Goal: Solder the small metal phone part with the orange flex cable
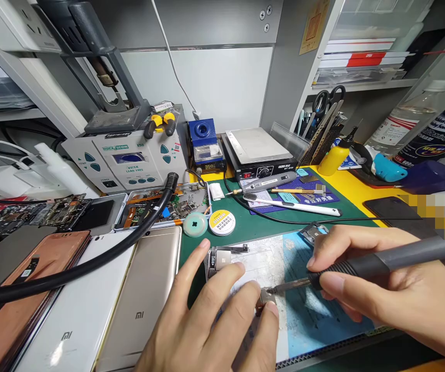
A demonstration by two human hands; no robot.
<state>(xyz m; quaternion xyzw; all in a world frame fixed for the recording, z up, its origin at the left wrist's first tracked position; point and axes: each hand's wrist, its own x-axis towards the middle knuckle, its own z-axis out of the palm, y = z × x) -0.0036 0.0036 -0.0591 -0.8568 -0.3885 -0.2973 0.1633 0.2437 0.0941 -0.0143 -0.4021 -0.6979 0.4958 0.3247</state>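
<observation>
My right hand (393, 289) is closed round a dark grey soldering iron (362, 264), whose metal tip points left and touches a small metal part (266, 297). My left hand (215, 325) pinches that small part between thumb and fingertips, pressing it onto a worn blue and white work mat (307, 310). Another small metal module (222, 258) lies on the mat just beyond my left fingers.
Phone back covers, a gold one (145, 299) and a copper one (25, 289), lie at left under a thick black hose (91, 263). A parts tray (168, 206), two round tins (221, 222), a rework station (129, 160), a heating plate (257, 147), tools and bottles stand behind.
</observation>
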